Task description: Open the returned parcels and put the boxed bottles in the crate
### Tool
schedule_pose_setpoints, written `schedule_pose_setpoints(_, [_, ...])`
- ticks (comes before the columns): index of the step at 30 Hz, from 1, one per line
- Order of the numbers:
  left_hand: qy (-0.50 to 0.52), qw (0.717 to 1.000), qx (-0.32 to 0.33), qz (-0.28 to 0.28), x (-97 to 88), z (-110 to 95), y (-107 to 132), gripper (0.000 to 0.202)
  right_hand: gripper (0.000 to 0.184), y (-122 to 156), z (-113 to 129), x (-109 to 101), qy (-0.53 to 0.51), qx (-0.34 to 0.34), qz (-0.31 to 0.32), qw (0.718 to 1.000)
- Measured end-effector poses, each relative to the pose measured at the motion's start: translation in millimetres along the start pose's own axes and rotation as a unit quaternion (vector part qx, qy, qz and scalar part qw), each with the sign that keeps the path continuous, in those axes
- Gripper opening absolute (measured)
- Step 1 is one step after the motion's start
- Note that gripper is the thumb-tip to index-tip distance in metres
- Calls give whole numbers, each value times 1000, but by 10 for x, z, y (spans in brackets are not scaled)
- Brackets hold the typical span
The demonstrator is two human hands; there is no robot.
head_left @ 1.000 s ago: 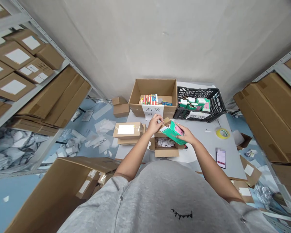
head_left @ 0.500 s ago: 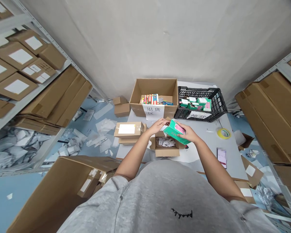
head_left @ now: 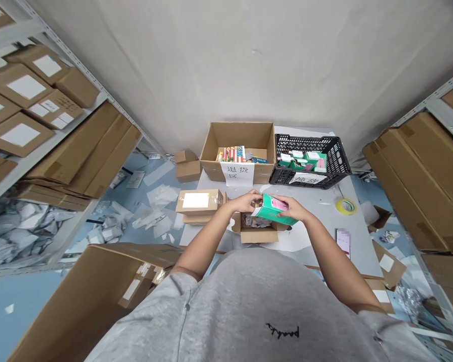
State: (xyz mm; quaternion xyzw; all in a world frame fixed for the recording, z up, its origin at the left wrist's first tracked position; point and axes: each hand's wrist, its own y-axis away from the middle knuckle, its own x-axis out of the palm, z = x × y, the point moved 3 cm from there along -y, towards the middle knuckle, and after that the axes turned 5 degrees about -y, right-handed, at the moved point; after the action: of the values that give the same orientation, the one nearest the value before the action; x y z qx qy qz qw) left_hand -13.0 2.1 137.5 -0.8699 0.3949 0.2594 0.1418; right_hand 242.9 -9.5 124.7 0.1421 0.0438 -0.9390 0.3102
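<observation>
My right hand (head_left: pixel 293 209) is closed around the right part of a green and pink box (head_left: pixel 272 213), held tilted above the table. At the box's left end my left hand (head_left: pixel 246 202) has its fingers curled in. Something brownish shows by those fingertips, too small to name. Directly below is an open cardboard carton (head_left: pixel 259 237) with crumpled paper (head_left: pixel 255 221) inside, partly covered by the green box.
Behind stand a large carton (head_left: pixel 211 172) holding colourful packages and a black plastic crate (head_left: pixel 337 160) with similar green boxes. Taped cartons (head_left: pixel 215 200) lie left; yellow tape (head_left: pixel 346 206) and a phone (head_left: pixel 343 241) lie right. Shelves flank the table (head_left: pixel 309 246).
The green box has turned a little flatter in my hands. My left hand has come slightly down, its fingers more curled at the box's end. The view has shifted slightly.
</observation>
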Motion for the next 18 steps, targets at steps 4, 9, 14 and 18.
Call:
schedule_pose_setpoints(4, [-19, 999, 20, -22, 36, -93, 21, 56, 89, 0, -31, -45, -29, 10, -19, 999])
schedule_pose_setpoints(9, [-57, 996, 33, -53, 24, -190, 69, 41, 89, -26, -46, -55, -80, 32, -15, 996])
schedule_pose_setpoints(14, [-76, 993, 17, -89, -65, -271, 109, 22, 88, -34, -1, 14, -151, 43, -15, 987])
schedule_pose_setpoints(18, [-128, 981, -22, -144, -125, -310, 118, 24, 90, -53, 45, 98, -175, 42, -25, 983])
